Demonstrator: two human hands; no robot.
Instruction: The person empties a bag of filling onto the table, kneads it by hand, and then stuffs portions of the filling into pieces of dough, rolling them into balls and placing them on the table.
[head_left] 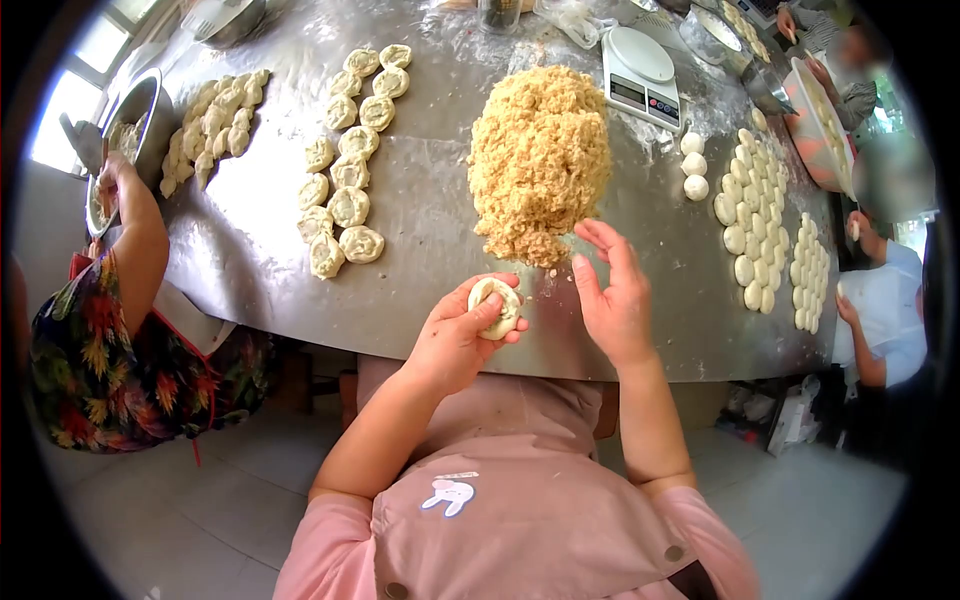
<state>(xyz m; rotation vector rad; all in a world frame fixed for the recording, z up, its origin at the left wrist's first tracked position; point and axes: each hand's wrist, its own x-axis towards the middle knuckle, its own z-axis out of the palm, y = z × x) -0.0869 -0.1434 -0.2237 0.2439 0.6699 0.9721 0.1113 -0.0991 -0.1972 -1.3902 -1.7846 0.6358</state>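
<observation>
A broad table (430,235) of smooth grey metal, streaked with white flour. Against its near edge, a dusty-pink cloth apron (540,500) with a flat white rabbit patch (449,496). At the far left, a person (115,350) in dark cloth printed with bright leafy shapes, one arm reaching to a round metal bowl (152,125). On the table, straight ahead of the hands, a large oval mound (540,150) of golden-tan mixture, coarse, clumpy and crumbly. To its right, well apart, close-set ranks of smooth, pale, flattened dough pieces (734,240). To its left, a double column of round dough parcels (350,172) with puckered tops; farther left, a packed cluster of plump, tapering dough shapes (212,125). Beside the mound's far right, a white scale (640,55) with a round platform. Near the mound's lower edge, the right hand (617,305), bare, fingers and thumb apart; impossible to tell whether touching the mixture. To its left, the left hand (452,335), fingers clamped on a cupped dough round (507,302), thumb pressed into the hollow; soft, pale, ring-like rim. Smallest, three smooth white balls (694,164) in a line, just below the scale.
</observation>
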